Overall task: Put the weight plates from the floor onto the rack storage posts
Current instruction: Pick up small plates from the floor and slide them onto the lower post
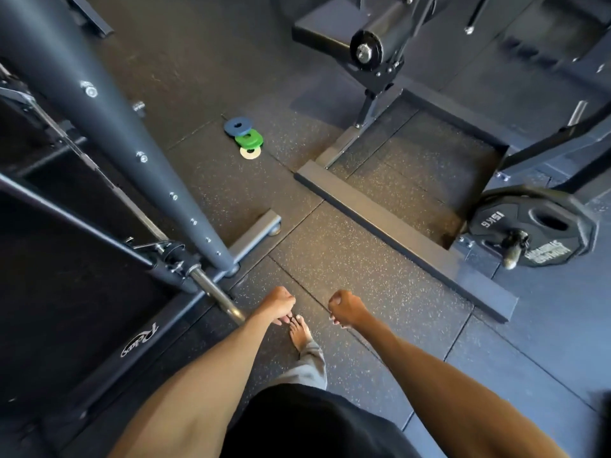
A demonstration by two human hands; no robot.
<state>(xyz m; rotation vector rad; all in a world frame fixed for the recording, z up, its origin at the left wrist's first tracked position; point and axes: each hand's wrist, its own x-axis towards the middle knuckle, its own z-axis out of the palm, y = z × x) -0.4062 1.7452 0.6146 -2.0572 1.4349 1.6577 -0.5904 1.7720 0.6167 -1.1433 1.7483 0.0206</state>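
Hands: left hand (279,304) and right hand (347,307), both held out in front, fingers loosely curled, holding nothing; well apart from the plates.

Plates: three small discs lying flat on the floor (330,252) ahead, between the rack upright (99,104) and a bench frame (373,206). Blue plate (237,125) uppermost at the far end; green plate (249,138) in the middle, partly under it; white plate (250,152) nearest, its far edge tucked under the green.

Posts: one post (512,249) seen, low at right, carrying a 15 kg plate (535,226). Other posts cannot be made out.

Step in hand, as judged: approach and pick-up; nothing lifted yet.

Handling notes:
- Walk forward past the bar end (220,297) just beside the left hand, minding the bare foot (299,332).
- Crouch close before reaching.
- Take the blue first, as it lies on top; a thumb through the centre hole should give purchase.
- The white sits flush on rubber, so tip it up by one edge.
- The discs are probably light; one hand each should do.
- Present the hole square to the post and slide on fully.
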